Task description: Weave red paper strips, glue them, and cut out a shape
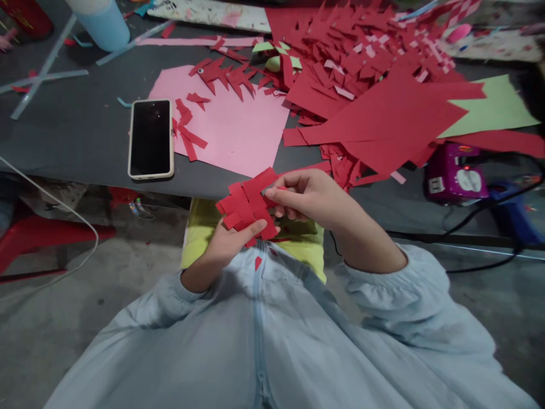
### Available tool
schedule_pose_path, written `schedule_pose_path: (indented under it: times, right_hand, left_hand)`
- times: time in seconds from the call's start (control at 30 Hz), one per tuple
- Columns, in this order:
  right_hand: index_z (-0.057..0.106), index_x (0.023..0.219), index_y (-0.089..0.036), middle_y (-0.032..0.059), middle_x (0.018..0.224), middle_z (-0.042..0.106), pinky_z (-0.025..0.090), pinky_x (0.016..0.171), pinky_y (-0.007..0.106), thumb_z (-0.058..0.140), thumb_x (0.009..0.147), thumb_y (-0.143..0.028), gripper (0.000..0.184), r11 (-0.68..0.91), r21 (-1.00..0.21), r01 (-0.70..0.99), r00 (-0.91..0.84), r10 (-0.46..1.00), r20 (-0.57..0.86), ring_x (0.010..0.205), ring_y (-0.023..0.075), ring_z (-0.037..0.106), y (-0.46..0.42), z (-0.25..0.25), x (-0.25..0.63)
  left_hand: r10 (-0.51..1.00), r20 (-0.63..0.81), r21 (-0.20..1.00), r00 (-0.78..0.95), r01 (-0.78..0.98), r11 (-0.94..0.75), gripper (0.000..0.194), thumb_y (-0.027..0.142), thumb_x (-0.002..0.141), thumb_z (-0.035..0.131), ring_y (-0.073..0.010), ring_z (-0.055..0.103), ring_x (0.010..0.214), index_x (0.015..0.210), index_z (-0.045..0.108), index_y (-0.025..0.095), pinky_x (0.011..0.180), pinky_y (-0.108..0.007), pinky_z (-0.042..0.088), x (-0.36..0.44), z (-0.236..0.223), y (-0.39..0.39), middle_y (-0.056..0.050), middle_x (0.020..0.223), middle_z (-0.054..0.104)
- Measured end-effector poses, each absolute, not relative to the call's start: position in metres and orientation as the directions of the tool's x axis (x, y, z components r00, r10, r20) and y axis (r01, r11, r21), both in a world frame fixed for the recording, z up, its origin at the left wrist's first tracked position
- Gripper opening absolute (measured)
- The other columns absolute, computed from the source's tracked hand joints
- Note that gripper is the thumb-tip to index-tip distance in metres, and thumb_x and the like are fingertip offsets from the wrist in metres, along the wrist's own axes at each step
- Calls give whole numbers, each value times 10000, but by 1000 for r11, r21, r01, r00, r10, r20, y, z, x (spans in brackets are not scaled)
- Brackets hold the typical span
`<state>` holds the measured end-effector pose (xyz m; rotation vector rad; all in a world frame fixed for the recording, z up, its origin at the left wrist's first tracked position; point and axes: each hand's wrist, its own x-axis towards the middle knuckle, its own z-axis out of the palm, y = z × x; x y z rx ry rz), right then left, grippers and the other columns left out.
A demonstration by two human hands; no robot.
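My left hand (234, 236) is closed on a woven piece of red paper strips (244, 201), thumb on top, just off the table's front edge. The strips cross over and under, with loose ends sticking out at the left. At the upper right of this weave, my right hand (304, 193) pinches a slim thing with a grey tip (264, 192) and a bit of red. Its kind is mostly hidden by the fingers. The grey tip meets the weave or lies just over it; I cannot tell which. A red strip reaches from behind my right hand toward the table.
A phone (151, 139) lies beside pink paper (238, 125) bearing folded red paper fish (213, 72). Red paper sheets (383, 122) and scraps are heaped at right. Nearby are a purple box (453, 176), a blue glue gun (515, 213) and black cables. A blue-filled bottle (104, 25) stands back left.
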<state>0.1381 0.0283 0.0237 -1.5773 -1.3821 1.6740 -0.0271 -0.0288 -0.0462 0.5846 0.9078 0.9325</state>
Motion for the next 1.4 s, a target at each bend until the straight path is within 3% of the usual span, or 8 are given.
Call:
schedule_pose_path:
  times: [0.27,0.47,0.57,0.7,0.83,1.03,1.17,1.4]
  right_hand:
    - [694,663,-160,10,541,656,303,345,202,804,664,-557,412,-356,-924,143,-211,901,-380,377,52,434,22,21,142]
    - [691,643,-185,21,543,654,351,361,226,735,661,-711,528,-333,-918,217,-273,882,-384,414,95,510,21,23,147]
    - [702,691,-194,-2,511,606,329,356,235,685,634,-795,604,-316,-930,190,-261,896,-358,400,96,476,23,21,148]
    - [710,794,-199,3,627,645,342,388,235,755,631,-704,533,-252,-955,158,-204,938,-281,470,98,506,26,24,147]
    - [673,721,-208,25,654,658,417,460,254,820,619,-571,405,-217,-962,165,-147,959,-242,569,134,577,29,31,143]
    - [674,699,-210,22,633,651,461,505,277,826,635,-507,340,-209,-965,157,-122,966,-229,580,144,589,28,28,141]
    - [671,671,-215,24,644,655,473,539,287,804,665,-523,335,-184,-963,198,-96,974,-206,600,151,592,25,24,142]
    - [688,669,-229,19,589,603,391,475,280,744,709,-636,413,-151,-942,298,-70,981,-179,552,149,524,24,21,150]
  left_hand:
    - [891,-358,800,280,-400,447,452,415,676,869,-254,768,866,1036,741,172,875,-421,630,-27,-29,-26,-88,1041,780]
    - [892,-352,822,285,-362,440,395,422,647,884,-240,772,831,937,774,178,870,-387,625,-30,-22,-25,-81,1010,786]
    - [884,-368,836,289,-314,450,381,432,648,877,-233,771,811,903,772,169,859,-374,623,-31,-16,-26,-78,971,790]
    - [867,-372,834,331,-291,469,420,429,650,877,-262,772,840,937,760,146,854,-401,628,-31,-12,-27,-99,945,792]
    - [864,-348,845,364,-278,457,424,405,669,875,-268,764,931,985,761,145,871,-370,622,-35,-20,-27,-116,993,789]
    - [921,-354,842,163,-372,390,396,483,649,869,-197,760,799,904,773,195,777,-312,629,-31,-36,-27,-49,911,797]
    - [923,-379,818,67,-442,368,385,500,621,880,-205,760,804,846,773,207,802,-338,635,-24,-33,-24,-33,872,796]
    - [910,-381,760,162,-506,408,400,489,663,865,-243,766,744,834,766,141,768,-383,641,-25,-29,-22,-80,765,781]
